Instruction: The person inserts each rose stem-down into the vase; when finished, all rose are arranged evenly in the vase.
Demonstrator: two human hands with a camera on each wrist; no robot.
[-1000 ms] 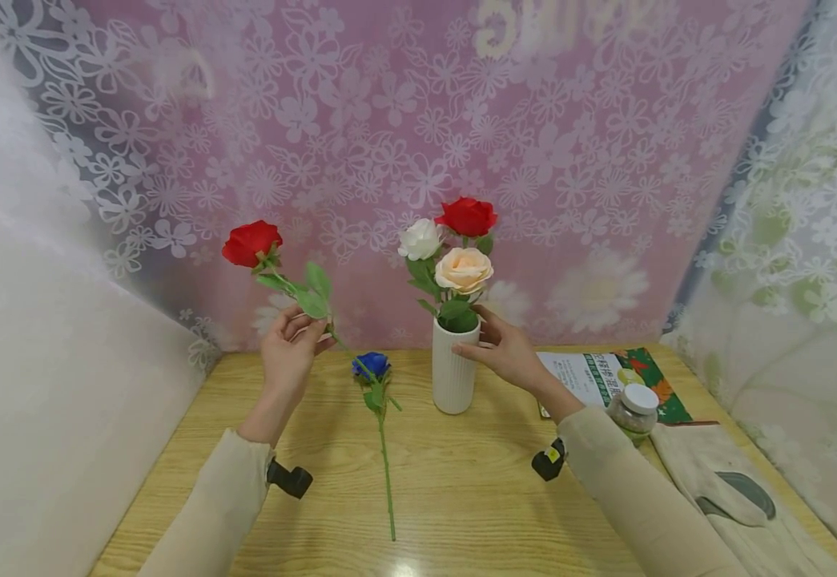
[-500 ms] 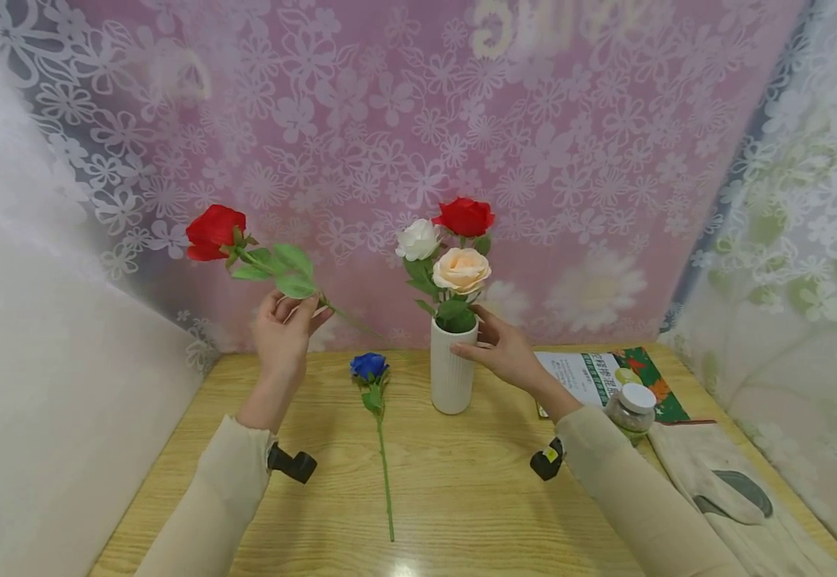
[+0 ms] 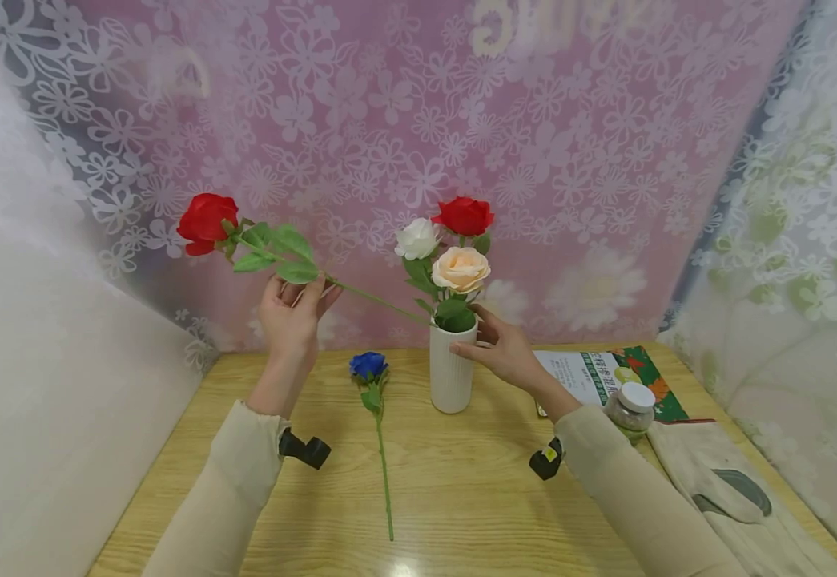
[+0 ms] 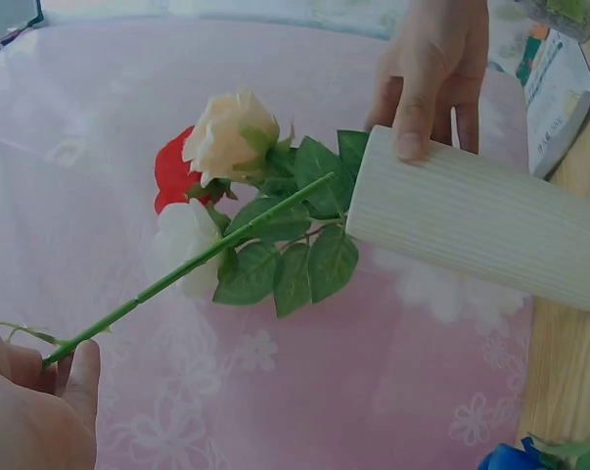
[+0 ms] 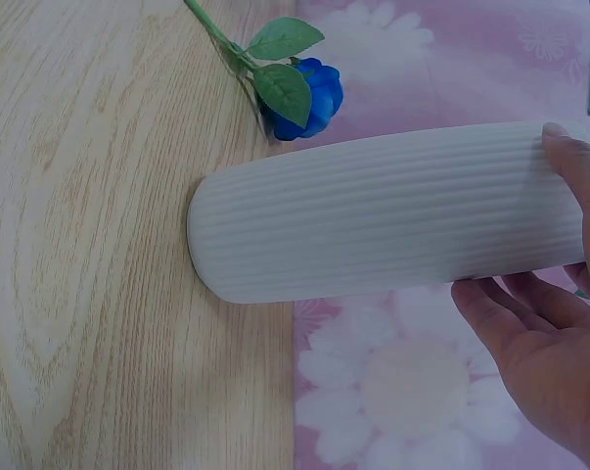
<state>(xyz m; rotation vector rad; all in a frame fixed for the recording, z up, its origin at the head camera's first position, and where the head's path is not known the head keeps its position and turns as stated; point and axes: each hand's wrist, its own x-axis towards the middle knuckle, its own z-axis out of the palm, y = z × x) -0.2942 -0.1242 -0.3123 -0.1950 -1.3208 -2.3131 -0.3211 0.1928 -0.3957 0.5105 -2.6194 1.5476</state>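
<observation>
My left hand pinches the green stem of a red rose in the air, its bloom tipped to the left. The stem slants down to the right, and its end overlaps the leaves near the vase mouth. The ribbed white vase stands upright on the table, and my right hand grips it near the rim, thumb in front. Inside the vase are a white rose, a peach rose and another red rose. A blue rose lies on the table between my hands.
At the right of the wooden table lies a printed packet. A white-lidded jar stands by it, with pale work gloves nearer me. A pink flowered curtain hangs behind.
My left hand has risen and swung the red rose to the left and up, its stem now flatter, pointing at the vase and off the blue rose. My right hand stays on the vase.
</observation>
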